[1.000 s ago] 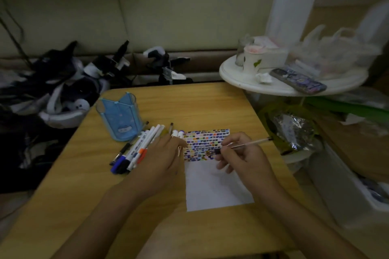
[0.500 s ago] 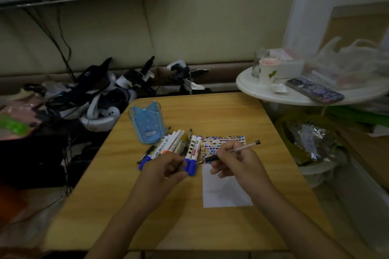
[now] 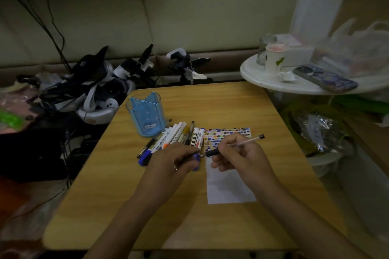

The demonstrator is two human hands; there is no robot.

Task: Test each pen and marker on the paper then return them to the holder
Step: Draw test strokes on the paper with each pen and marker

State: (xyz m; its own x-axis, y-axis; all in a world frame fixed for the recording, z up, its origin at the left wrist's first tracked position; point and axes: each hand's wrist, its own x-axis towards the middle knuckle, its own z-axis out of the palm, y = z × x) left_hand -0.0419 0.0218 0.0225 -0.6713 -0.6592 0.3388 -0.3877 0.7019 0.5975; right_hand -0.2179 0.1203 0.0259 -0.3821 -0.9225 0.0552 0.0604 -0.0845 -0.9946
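Observation:
My right hand (image 3: 242, 157) grips a clear ballpoint pen (image 3: 244, 143) with a black grip, its tip pointing left just above the paper's left edge. My left hand (image 3: 170, 164) pinches a small dark piece, apparently the pen's cap (image 3: 190, 157), right at that tip. The white paper (image 3: 227, 187) lies on the wooden table (image 3: 130, 195), its top strip covered in coloured marks. A row of markers and pens (image 3: 176, 134) lies left of the paper; two blue marker caps (image 3: 196, 167) show under my left fingers. The blue see-through holder (image 3: 145, 120) stands empty behind them.
A round white side table (image 3: 263, 84) at the right carries a paper cup (image 3: 273, 59), a phone (image 3: 325, 79) and plastic bags. A pile of headsets and cables (image 3: 101, 90) lies beyond the table's left edge. Foil bags (image 3: 320, 132) sit below the side table.
My left hand came off the paper's edge and moved to the pen's tip. My right hand lifted the pen from the coloured marks and turned it toward the left hand. The view pulled back.

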